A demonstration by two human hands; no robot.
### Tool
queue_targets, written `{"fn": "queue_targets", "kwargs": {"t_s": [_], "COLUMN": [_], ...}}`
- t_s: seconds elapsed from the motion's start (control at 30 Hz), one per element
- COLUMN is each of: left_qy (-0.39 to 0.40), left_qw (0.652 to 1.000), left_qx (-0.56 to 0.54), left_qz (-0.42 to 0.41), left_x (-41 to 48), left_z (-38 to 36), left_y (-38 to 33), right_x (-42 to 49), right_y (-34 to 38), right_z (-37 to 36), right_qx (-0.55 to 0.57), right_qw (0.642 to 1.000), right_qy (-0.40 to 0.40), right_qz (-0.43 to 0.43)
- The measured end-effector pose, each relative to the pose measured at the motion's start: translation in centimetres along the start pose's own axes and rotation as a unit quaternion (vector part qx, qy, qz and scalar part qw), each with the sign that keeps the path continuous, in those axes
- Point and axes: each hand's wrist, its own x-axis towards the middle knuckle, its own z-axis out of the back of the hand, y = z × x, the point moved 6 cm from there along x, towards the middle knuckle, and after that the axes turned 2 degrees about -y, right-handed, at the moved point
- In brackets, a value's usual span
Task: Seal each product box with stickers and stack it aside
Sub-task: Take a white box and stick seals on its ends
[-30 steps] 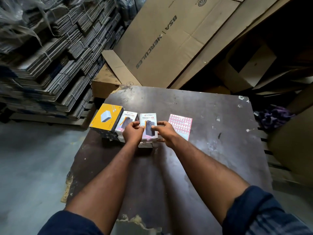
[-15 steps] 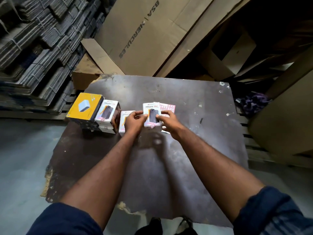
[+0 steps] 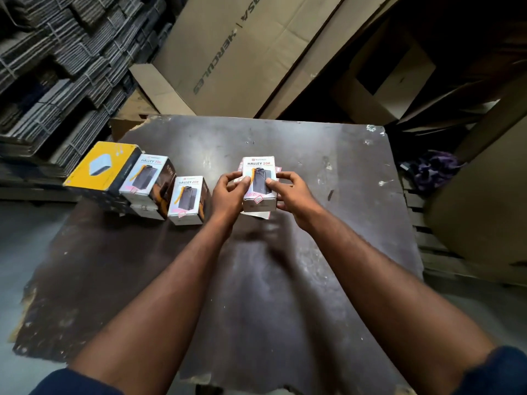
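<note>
- Pinching a white "HALLEY 20K" cardboard product box (image 3: 259,178) by its sides, left hand (image 3: 228,195) and right hand (image 3: 293,192) rest thumbs on top
- Box is over the pink-and-white sticker sheet (image 3: 279,169), mid dark worn table (image 3: 256,295)

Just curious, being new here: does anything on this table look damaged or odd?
Yes. The table is worn: its near-left edge is chipped and ragged, and pale flecks dot its right side. The box, gripped by the left hand and right hand, looks intact and hides most of the sticker sheet.
</note>
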Motion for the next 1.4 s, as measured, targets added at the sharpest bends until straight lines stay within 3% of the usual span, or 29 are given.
{"fn": "queue_targets", "kwargs": {"t_s": [0.47, 0.87, 1.4], "left_qy": [0.044, 0.001, 0.012], "left_qw": [0.989, 0.963, 0.97], "left_qx": [-0.089, -0.117, -0.131], "left_qz": [-0.108, -0.242, -0.206], "left_x": [8.6, 9.1, 9.1], "left_z": [-1.9, -1.7, -1.6], "left_y": [4.6, 5.3, 7.3], "right_x": [7.4, 7.3, 5.9], "right_y": [-3.7, -4.8, -5.5], "right_z": [-0.3, 0.0, 0.1], "right_qx": [0.047, -0.016, -0.037], "right_qw": [0.985, 0.955, 0.94], "right_qy": [-0.05, -0.048, -0.071], "right_qz": [0.157, 0.291, 0.333]}}
